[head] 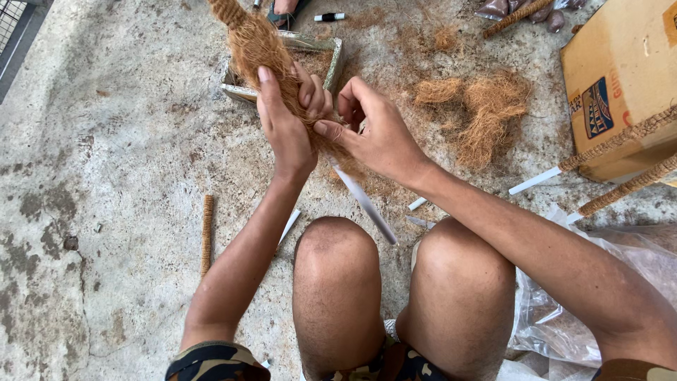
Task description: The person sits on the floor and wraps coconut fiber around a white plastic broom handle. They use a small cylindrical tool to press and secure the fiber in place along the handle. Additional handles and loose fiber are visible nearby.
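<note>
My left hand [285, 116] is closed around a bundle of brown coconut fibre [257, 46] packed around a white stick [367, 206] that slants down toward my knees. The top of the bundle is wound with rope. My right hand [377, 130] pinches the fibre just beside the left hand, fingers curled on the strands near the stick. Both hands are above my bare knees [335, 261].
A small rectangular tray [331, 67] lies behind the hands. Loose fibre [483, 113] is piled on the concrete to the right. A cardboard box [620, 77], two rope-wound sticks [620, 141], a short wound stick [206, 233], a marker [329, 16] and a clear plastic bag [564, 310] lie around.
</note>
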Tool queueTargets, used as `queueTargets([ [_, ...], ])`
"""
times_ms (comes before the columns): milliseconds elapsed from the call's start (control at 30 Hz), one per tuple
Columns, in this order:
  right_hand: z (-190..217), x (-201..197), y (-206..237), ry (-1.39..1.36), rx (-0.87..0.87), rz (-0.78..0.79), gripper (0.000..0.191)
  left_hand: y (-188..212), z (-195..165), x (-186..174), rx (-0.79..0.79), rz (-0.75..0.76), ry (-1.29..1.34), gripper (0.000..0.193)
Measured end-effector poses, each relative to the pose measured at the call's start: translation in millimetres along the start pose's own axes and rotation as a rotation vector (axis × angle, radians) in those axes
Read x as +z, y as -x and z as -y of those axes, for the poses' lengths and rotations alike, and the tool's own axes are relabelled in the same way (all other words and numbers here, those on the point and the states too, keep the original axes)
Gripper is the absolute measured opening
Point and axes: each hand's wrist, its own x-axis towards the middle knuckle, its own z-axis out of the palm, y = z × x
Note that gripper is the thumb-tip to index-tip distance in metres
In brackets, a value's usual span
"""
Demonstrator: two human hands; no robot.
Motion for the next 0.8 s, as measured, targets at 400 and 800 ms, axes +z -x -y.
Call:
queueTargets([
  [400, -13.2, 6.2, 7.0, 0.087, -0.292, -0.013, 0.017, 4.7, -4.4, -4.9, 0.058, -0.097, 0.204, 0.047],
  [800, -13.6, 4.5, 10.1, -0.002, -0.069, 0.126, 0.008, 13.0, 3.8, -7.3, 0.247, -0.098, -0.208, 0.048],
])
